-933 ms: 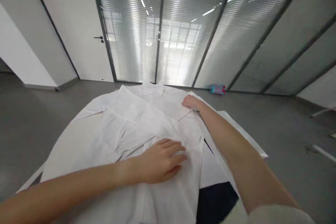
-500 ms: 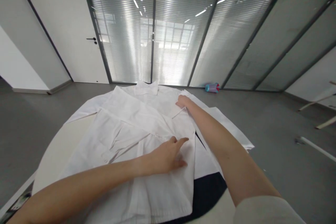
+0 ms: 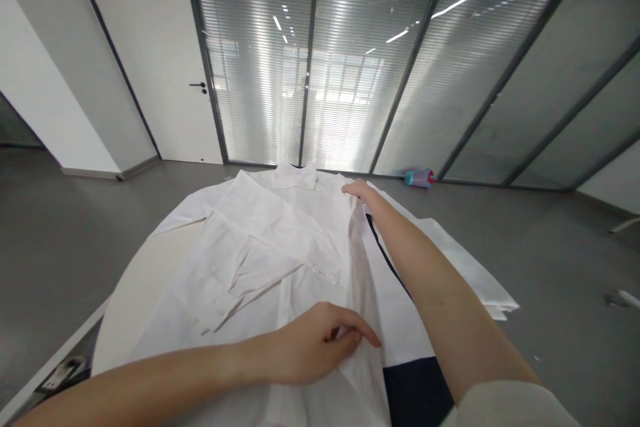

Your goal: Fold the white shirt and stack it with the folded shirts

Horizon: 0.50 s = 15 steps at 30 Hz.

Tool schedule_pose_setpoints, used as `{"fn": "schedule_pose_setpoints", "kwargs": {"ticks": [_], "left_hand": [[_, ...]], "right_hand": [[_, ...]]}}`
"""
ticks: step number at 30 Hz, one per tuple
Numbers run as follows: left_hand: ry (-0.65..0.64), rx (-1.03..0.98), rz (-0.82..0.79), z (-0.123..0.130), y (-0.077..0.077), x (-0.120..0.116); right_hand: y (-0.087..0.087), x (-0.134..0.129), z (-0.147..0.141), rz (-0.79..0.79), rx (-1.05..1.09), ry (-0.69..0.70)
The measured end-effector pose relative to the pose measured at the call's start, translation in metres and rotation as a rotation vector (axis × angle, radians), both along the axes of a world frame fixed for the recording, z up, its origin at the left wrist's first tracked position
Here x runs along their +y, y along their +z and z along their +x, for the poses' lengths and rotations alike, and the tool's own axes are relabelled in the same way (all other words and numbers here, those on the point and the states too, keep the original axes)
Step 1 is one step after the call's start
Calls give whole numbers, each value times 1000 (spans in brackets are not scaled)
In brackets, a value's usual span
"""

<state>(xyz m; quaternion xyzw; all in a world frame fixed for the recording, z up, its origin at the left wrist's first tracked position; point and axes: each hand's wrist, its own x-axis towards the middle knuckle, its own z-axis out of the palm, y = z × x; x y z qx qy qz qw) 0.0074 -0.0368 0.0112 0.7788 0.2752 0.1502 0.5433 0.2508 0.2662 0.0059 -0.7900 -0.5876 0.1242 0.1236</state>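
Observation:
A white shirt (image 3: pixel 260 227) lies spread over a round table, its collar at the far end and one sleeve folded across its front. My right hand (image 3: pixel 361 192) pinches the shirt near the far right shoulder, where the cloth is lifted a little. Lower down, my left hand (image 3: pixel 333 341) rests at the shirt's right side, its thumb and index finger at the raised fold. More white cloth (image 3: pixel 400 320) and a dark navy piece (image 3: pixel 417 390) lie under and to the right of the shirt.
The pale table's rim (image 3: pixel 117 320) curves along the left. A blue and red patterned object (image 3: pixel 419 178) lies on the floor by the glass wall. A white door (image 3: pixel 165 80) stands at the back left. Part of a furniture leg shows at the far right.
The shirt's right side has risen into a fold, baring more of the cloth beneath. My left hand has moved nearer to me and its fingers have drawn together. The view has shifted left.

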Motion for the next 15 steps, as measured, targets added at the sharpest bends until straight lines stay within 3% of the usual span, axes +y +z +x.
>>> {"fn": "schedule_pose_setpoints", "kwargs": {"ticks": [4,9,12,15], "left_hand": [[86,-26,-169,-21,0,-15],[123,-34,-352,-41,-15,-27],[78,-26,-388,-51,-31,-24],[47,9,-408,-58,-45,-19]], "right_hand": [[4,17,-50,10,32,93],[-19,28,-117,-64,7,218],[-32,29,-137,-97,-20,237],[-35,31,-136,-34,-63,202]]}}
